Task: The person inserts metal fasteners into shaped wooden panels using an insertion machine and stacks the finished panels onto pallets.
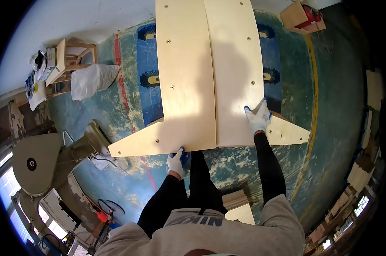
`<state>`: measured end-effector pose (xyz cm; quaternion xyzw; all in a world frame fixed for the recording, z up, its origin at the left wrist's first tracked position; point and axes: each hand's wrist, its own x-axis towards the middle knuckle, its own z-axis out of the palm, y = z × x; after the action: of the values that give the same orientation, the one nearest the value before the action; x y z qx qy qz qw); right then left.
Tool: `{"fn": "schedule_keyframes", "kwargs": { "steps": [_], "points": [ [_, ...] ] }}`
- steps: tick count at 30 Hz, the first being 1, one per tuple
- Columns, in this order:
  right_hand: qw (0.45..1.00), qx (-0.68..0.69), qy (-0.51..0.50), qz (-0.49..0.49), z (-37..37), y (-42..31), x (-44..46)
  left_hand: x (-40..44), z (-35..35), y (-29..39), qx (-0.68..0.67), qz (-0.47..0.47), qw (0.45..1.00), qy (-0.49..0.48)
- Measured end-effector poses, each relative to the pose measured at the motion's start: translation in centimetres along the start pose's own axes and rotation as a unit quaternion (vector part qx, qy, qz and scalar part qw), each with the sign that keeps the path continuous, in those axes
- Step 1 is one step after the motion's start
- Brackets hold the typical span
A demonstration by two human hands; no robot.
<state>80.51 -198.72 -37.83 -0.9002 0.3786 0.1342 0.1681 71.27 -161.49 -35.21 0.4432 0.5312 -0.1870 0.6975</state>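
Observation:
Two long pale plywood panels lie side by side in front of me, a left panel [188, 85] and a right panel [235, 77]. Each flares into a pointed wing at the near end and carries several small metal fittings. My left hand [176, 163], in a white glove with blue fingertips, is closed on the near edge of the left panel, thumb uppermost and fingers partly hidden below. On the right panel's outer edge, just above its wing, is my gloved right hand [258, 118]. Its thumb reaches over the top face, and its other fingers bend at the edge.
Beneath the panels is a blue base [149, 100] with black brush-like rings. A grey-green machine [37, 164] stands at left, near a white sack [92, 81] and a wooden stool [80, 53]. A box [296, 18] holds a red extinguisher. Boards [240, 211] lie near my legs.

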Motion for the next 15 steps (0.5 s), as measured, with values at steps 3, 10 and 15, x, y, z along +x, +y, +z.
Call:
{"fn": "schedule_keyframes", "kwargs": {
  "steps": [3, 10, 15],
  "points": [
    [1.000, 0.005, 0.002, 0.000, 0.1, 0.0, -0.2, 0.4, 0.2, 0.8, 0.171, -0.009, 0.985, 0.023],
    [0.999, -0.012, -0.034, -0.024, -1.6, 0.6, 0.6, -1.9, -1.7, 4.2, 0.501, 0.021, 0.863, -0.057],
    [0.979, 0.129, 0.022, -0.159, -5.9, -3.0, -1.8, -7.8, -7.7, 5.1, 0.529, 0.100, 0.840, -0.068]
  ]
}}
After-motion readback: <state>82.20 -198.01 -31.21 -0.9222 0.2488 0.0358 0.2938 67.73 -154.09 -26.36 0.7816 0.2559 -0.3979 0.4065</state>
